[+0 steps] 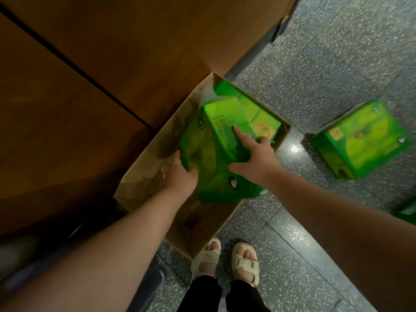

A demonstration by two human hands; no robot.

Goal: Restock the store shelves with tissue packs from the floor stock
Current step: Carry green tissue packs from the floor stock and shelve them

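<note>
An open brown carton (144, 176) stands on the floor with green tissue packs in it. A large green pack (211, 163) lies tilted on top, between both hands. My left hand (180, 174) grips its left edge, fingers curled under the wrap. My right hand (256, 158) lies spread on its right side, fingers straight, index finger touching an upright green pack (225, 122). Another green pack (258, 109) sits deeper in the carton at the far end.
A separate green tissue pack (360, 140) lies on the speckled floor (315, 64) to the right. Large brown cartons (90, 75) fill the left and top. A green edge (405, 212) shows at far right. My sandalled feet (225, 260) stand just below the carton.
</note>
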